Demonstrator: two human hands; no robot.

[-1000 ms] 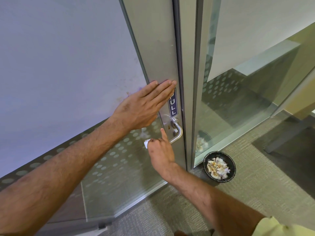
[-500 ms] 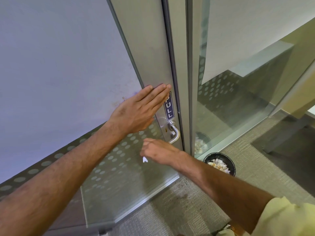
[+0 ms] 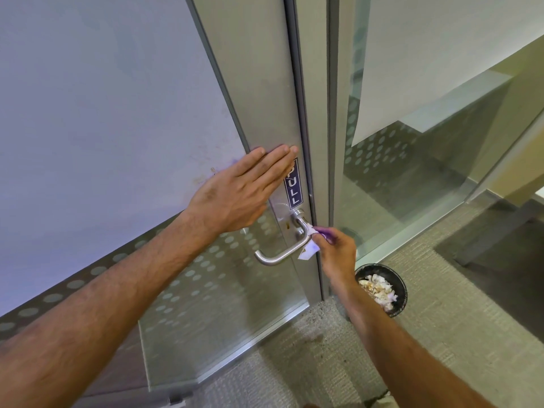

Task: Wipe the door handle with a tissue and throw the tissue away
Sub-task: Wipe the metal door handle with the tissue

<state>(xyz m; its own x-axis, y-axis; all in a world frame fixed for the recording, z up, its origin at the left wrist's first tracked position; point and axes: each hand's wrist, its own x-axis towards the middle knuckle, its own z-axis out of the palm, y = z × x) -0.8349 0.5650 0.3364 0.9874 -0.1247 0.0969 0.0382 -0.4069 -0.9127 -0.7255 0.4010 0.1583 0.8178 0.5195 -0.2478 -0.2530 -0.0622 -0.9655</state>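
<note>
One sign [image 3: 293,188] reads "PULL"; right hand [image 3: 335,254] presses tissue [image 3: 309,249] on handle [image 3: 282,254].

The flat left hand [image 3: 241,191] hides the top of the dark blue PULL sticker [image 3: 293,188]; most of the crumpled white tissue [image 3: 309,250] is hidden inside the right hand [image 3: 335,253]

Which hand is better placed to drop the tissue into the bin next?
Right. The right hand already pinches the white tissue against the silver metal lever handle, and the black round bin sits on the floor just below it. The left hand lies flat on the door.
</note>
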